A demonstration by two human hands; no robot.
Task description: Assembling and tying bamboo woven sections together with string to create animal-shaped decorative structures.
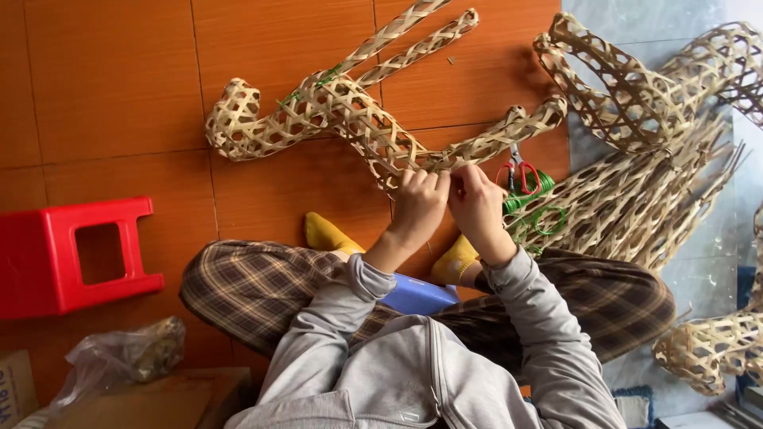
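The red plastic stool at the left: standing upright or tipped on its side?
Tipped on its side. The red stool lies flat on the orange tile floor, its legs pointing right and its side opening facing the camera.

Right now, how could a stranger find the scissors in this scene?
Start at the woven bamboo frame on the orange floor. Just right of the right hand, the scissors lie on green wire. Only they have red handles.

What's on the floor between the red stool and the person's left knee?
Head view: only bare orange tile lies between the red stool and the left knee. The plastic bag sits lower, out of that stretch.
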